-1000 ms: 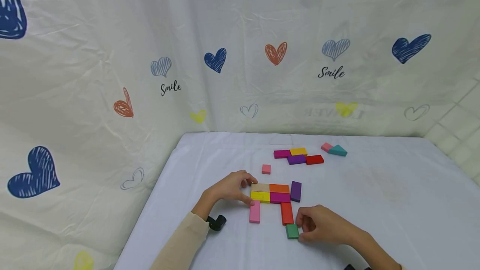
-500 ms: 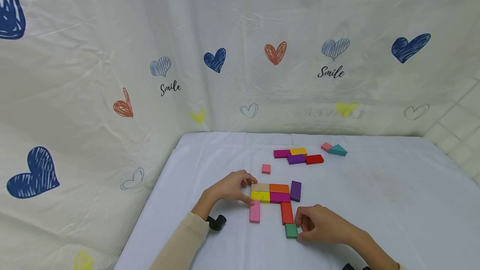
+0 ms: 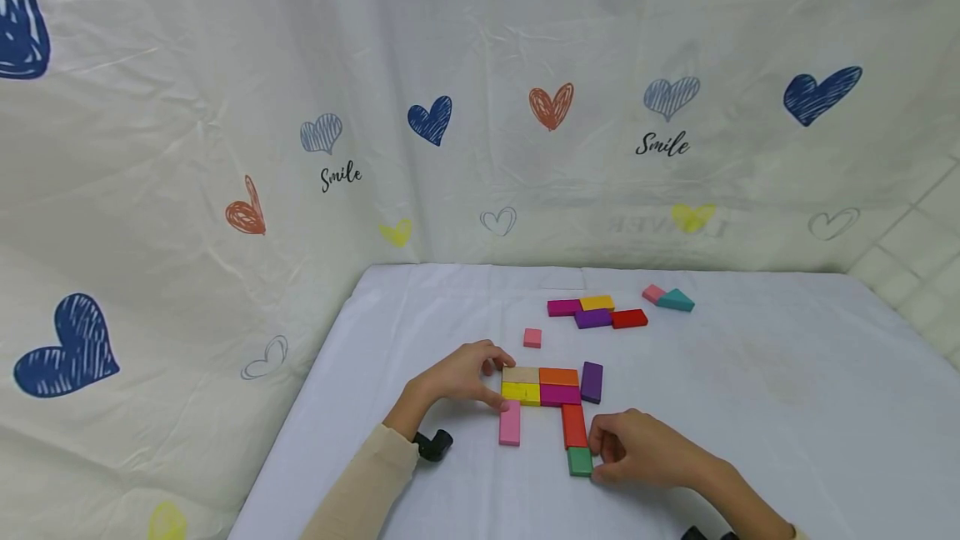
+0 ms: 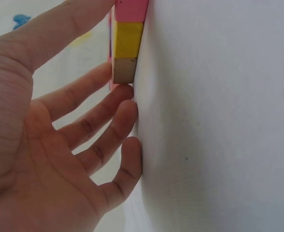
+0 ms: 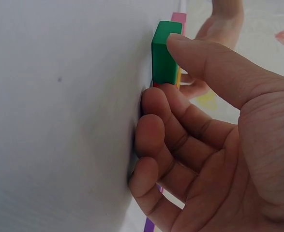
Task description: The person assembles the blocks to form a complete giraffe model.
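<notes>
On the left of a flat block arrangement, my left hand point(image 3: 468, 373) holds its index fingertip by the beige block point(image 3: 520, 375) and its thumb tip at the upper end of the pink block point(image 3: 509, 425). A yellow block point(image 3: 521, 394) lies between those fingertips. My right hand point(image 3: 641, 448) touches the side of a green block point(image 5: 166, 53) with its thumb; its other fingers bend loosely against the cloth. The green block sits at the near end of a red block point(image 3: 573, 426). Orange point(image 3: 558, 377) and magenta point(image 3: 560, 395) blocks complete the upper rectangle.
A purple block point(image 3: 592, 382) stands off the rectangle's right side, and a small pink square point(image 3: 532, 338) lies behind it. Farther back are several coloured blocks point(image 3: 594, 319) and a teal triangle point(image 3: 677, 301) on the white cloth point(image 3: 787, 390). A heart-patterned curtain point(image 3: 600, 40) hangs behind.
The green block has slid slightly left, lining up more closely under the red block, and my right hand has shifted left with it. My left hand stays where it was.
</notes>
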The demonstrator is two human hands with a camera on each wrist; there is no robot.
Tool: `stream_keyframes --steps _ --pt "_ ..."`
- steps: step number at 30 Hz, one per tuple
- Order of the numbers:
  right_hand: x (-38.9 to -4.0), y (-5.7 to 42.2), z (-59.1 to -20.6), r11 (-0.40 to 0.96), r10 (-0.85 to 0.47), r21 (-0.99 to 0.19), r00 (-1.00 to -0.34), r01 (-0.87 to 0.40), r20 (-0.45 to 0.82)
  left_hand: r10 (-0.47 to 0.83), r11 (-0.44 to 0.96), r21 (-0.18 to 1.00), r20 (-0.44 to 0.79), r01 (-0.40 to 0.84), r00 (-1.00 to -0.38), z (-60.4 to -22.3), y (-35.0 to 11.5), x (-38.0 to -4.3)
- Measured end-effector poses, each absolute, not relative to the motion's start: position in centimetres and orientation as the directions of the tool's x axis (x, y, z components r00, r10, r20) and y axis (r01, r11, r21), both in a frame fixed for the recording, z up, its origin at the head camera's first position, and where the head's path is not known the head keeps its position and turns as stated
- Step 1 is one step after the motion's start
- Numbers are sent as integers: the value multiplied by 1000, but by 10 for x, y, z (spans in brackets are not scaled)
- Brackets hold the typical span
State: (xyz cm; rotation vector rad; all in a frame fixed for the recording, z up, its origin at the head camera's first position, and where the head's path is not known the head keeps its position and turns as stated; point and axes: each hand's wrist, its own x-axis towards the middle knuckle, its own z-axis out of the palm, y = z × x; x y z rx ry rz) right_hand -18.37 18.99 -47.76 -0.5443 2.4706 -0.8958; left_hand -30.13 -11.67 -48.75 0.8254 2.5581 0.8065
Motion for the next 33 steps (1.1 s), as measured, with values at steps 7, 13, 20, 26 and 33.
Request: stream_keyframes --steps 7,13,20,26,33 --pt "-184 188 -476 724 -490 -660 -823 -201 -286 618 669 607 -132 429 -775 -488 -117 -302" --pt "-184 188 -476 729 -489 -654 -822 -202 -290 620 671 601 -132 435 -774 -489 -117 -302" --pt "-185 189 -475 720 -501 -663 -814 -203 -295 624 666 603 -128 439 -771 -488 -117 -302" --pt "-192 192 -466 719 -511 -656 -814 -229 -277 622 669 602 -132 436 -772 -489 -117 -302" --pt "-214 191 -452 691 -493 -668 -856 -276 -156 619 670 602 -130 434 -775 -489 -117 -302"
